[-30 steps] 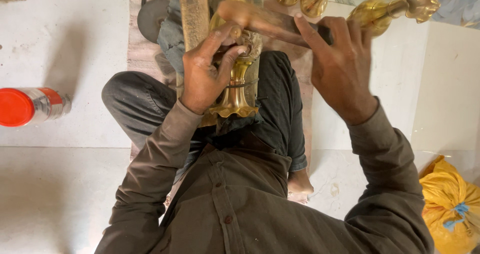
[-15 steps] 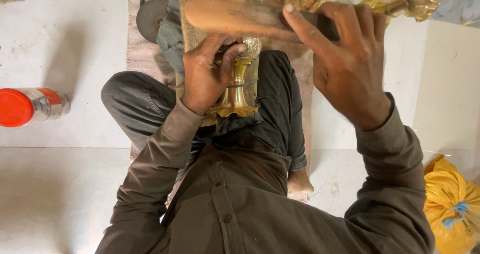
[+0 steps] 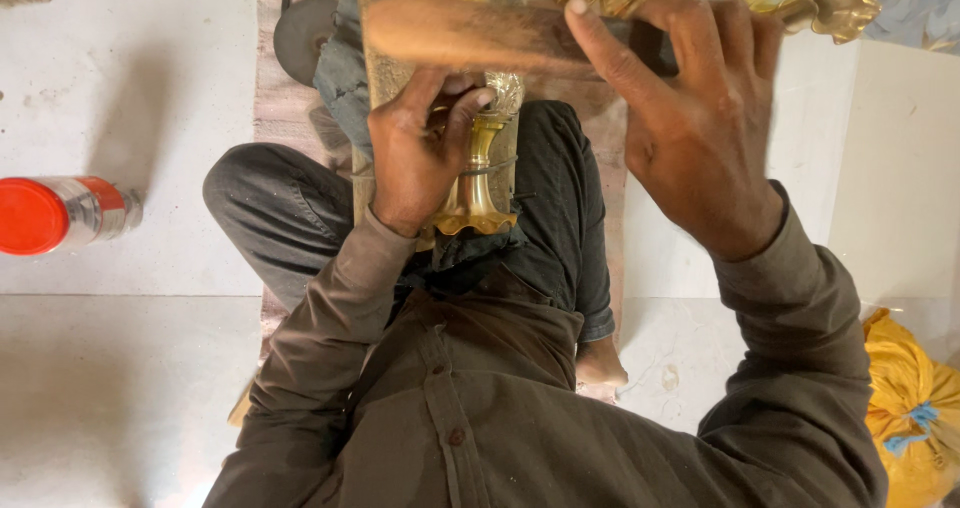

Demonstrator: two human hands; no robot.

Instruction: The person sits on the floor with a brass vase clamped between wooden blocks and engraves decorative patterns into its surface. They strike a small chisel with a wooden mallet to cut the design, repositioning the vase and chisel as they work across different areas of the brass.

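Item: tall fluted golden brass vase (image 3: 475, 183), flared foot toward my lap, long axis running straight away from me, propped against the upright wooden post (image 3: 380, 88).

My left hand (image 3: 415, 153): closed around the vase's stem.

My right hand (image 3: 700, 128): fingers wrapped on the brown wooden mallet-like stick (image 3: 470, 33). The stick lies crosswise over the vase's upper body, just above my left hand's fingertips, which are the nearer.

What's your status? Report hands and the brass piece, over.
Left hand grips brass piece against wooden post. Right hand holds wooden mallet raised above it. Nothing in between.
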